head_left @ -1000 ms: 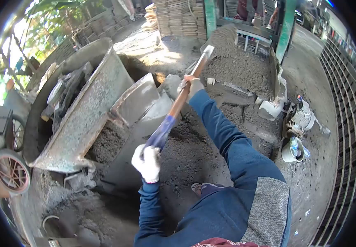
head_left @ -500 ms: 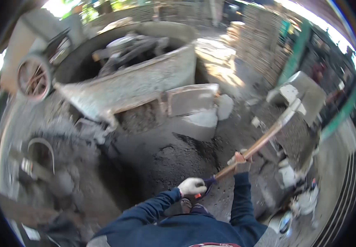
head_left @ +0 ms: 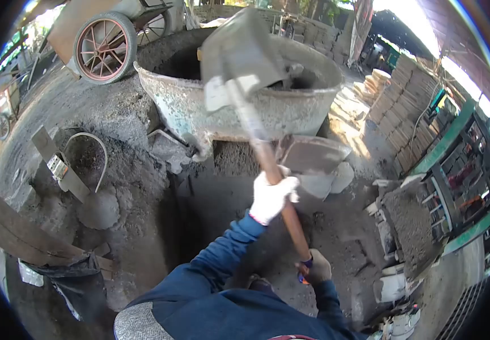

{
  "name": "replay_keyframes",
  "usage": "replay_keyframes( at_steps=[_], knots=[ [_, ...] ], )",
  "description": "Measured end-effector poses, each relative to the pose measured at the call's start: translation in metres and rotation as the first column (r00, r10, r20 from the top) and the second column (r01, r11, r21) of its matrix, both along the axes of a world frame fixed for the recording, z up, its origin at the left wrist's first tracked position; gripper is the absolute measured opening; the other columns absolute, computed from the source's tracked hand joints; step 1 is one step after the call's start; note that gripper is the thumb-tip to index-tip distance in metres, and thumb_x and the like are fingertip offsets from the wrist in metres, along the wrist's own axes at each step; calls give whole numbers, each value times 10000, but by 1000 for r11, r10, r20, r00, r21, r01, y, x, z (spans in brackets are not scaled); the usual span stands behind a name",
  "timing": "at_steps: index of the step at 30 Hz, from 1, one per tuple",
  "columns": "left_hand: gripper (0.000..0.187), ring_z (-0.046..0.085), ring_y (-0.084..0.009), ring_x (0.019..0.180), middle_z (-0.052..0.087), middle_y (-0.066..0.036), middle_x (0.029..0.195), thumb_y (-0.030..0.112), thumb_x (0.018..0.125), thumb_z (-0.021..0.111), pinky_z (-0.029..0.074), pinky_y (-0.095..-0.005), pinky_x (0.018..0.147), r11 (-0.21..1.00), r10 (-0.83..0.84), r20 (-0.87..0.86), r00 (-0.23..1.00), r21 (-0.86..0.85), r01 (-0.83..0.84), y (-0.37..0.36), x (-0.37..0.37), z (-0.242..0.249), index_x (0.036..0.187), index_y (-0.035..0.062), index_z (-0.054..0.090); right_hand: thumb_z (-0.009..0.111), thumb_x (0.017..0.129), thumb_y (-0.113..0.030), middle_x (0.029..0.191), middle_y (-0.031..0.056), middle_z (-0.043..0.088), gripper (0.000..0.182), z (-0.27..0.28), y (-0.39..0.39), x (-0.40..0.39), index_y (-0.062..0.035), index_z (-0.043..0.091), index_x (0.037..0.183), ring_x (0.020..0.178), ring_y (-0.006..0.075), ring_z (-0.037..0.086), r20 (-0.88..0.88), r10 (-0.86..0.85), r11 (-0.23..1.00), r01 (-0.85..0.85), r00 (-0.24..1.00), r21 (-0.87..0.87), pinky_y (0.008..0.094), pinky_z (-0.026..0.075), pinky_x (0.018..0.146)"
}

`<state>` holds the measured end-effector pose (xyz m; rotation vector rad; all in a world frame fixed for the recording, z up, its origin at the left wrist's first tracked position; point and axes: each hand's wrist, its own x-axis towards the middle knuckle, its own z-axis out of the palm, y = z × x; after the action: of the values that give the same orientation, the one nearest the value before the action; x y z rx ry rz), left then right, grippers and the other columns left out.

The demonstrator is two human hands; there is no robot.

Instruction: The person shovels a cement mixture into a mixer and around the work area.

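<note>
A long-handled shovel point(head_left: 268, 161) spans the middle of the view. My left hand point(head_left: 271, 195), in a white glove, is wrapped round its wooden shaft about midway. My right hand point(head_left: 317, 266), gloved too, is closed at the near end of the handle, by a dark purple band. The wide grey blade point(head_left: 239, 54) is raised and overlaps the rim of a large round metal tub point(head_left: 245, 116). Motion blurs the blade, and it hides part of the tub's inside.
Behind the tub stands a cart with a spoked wheel point(head_left: 104, 48). A curved-topped panel point(head_left: 313, 154) leans below the tub's rim. Stacked slabs point(head_left: 406, 105) rise at right, near a bin of grey grit point(head_left: 406, 226). A wooden beam point(head_left: 24, 229) crosses the lower left.
The shovel blade has swung from the right to over the tub. My hands have traded places: the left now holds mid-shaft, the right the handle's end. The view has turned too.
</note>
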<state>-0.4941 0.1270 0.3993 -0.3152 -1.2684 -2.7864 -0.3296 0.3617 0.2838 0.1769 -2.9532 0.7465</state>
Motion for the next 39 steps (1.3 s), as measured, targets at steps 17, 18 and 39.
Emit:
replay_keyframes(
  at_steps=[17,18,39],
  knots=[
    [327,631,-184,539,621,-106,793,101,887,731,584,-341,477,965,191,193,962,-216,-148,74,-100,-7,1080,0,486,674,787,-262,722,21,680,255,-67,143,59,-20,722,850,661,132,637,156,-323,690,345,933,-636,289,495,582],
    [337,637,-187,562,624,-106,804,98,876,738,584,-343,487,977,95,195,976,-204,-55,104,-106,-14,1077,-4,487,680,787,-268,724,23,681,255,-66,150,82,-23,717,845,663,132,638,235,-412,551,445,881,-706,285,493,579],
    [192,640,-261,575,592,-98,731,46,914,583,615,-482,694,946,282,-117,952,202,-255,-75,-182,45,1077,43,480,637,910,-457,758,101,619,444,-23,75,-164,-13,627,911,611,247,600,-29,371,-297,89,928,-951,380,496,574]
  ],
)
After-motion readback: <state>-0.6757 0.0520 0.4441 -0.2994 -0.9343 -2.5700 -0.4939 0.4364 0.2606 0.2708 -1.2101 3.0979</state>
